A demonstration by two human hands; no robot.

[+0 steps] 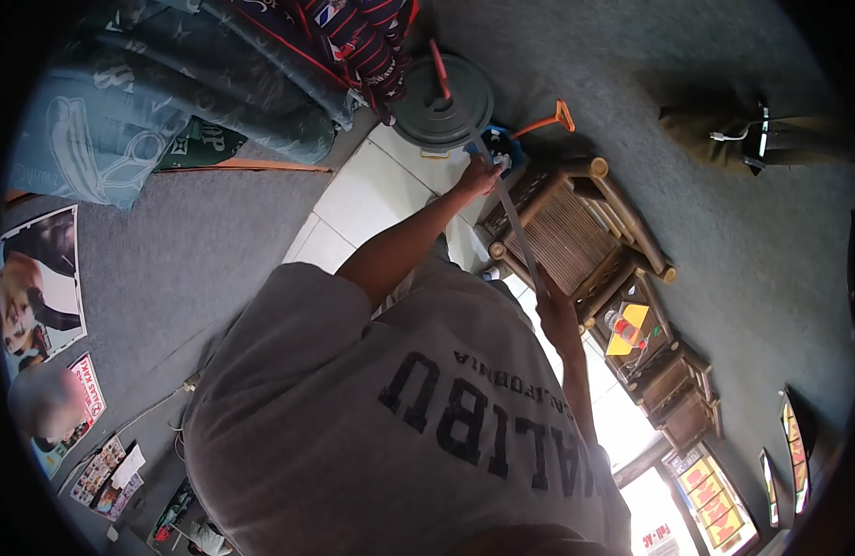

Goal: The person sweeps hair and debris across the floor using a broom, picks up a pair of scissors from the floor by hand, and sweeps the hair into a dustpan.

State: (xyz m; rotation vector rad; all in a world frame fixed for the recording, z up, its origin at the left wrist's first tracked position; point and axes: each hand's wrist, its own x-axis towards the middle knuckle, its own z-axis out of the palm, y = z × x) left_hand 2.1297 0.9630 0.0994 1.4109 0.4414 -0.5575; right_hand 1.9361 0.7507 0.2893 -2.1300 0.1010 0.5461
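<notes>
A long, thin grey pole (513, 208) slants across in front of me. My left hand (480, 176) is closed around it farther out, with my left arm stretched forward. Close to my body, on the right, my right hand (557, 315) is wrapped round the same pole. Beyond my left hand the pole appears to run on toward a red stick end (439, 69) over a dark round lid (460, 93); whether they are one piece I cannot tell. Beside my left hand is a small pale crumpled thing, unclear whether held. A blue container (504, 144) with an orange handle (543, 122) is just past it.
A bamboo chair (571, 232) stands close on my right. Farther right, a low table (631, 320) carries a yellow item and small objects. White floor tiles (362, 190) lie ahead. Hanging cloths (168, 102) and posters (43, 278) cover the left wall.
</notes>
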